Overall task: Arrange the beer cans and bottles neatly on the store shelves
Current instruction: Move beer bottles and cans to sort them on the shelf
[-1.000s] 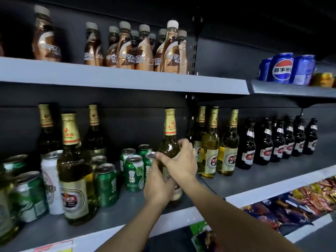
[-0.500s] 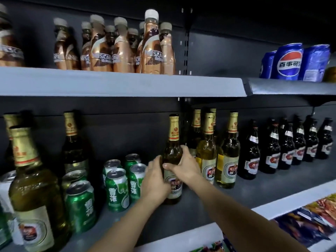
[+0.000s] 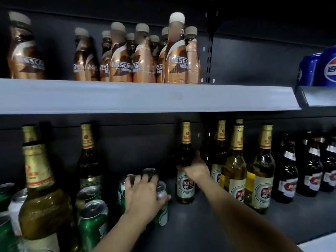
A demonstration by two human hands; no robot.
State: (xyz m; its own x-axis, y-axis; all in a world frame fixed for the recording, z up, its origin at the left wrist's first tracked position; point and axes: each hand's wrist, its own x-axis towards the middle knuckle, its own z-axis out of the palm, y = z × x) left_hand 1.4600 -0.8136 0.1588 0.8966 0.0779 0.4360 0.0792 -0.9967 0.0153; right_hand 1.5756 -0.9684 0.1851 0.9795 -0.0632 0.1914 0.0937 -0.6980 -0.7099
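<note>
1. Cans: a green can [image 3: 161,206] on the lower shelf [image 3: 209,220] is now gripped from above by the left hand [image 3: 143,199], which was earlier on the bottle.
2. Farther back, the beer bottle [image 3: 185,179] is held at its shoulder by the right hand [image 3: 196,168], set upright beside its row; grouping proceeds.
3. "NESCAFE" is read on the coffee bottles [image 3: 174,57] above; the beer labels are too blurred.

The left hand [image 3: 143,199] covers most of the green can [image 3: 162,210] under it, so the label is unreadable; the blue cans [image 3: 325,68] at far right are cut by the edge; the near-left bottle [image 3: 42,199] is blurred, its base out of frame.
</note>
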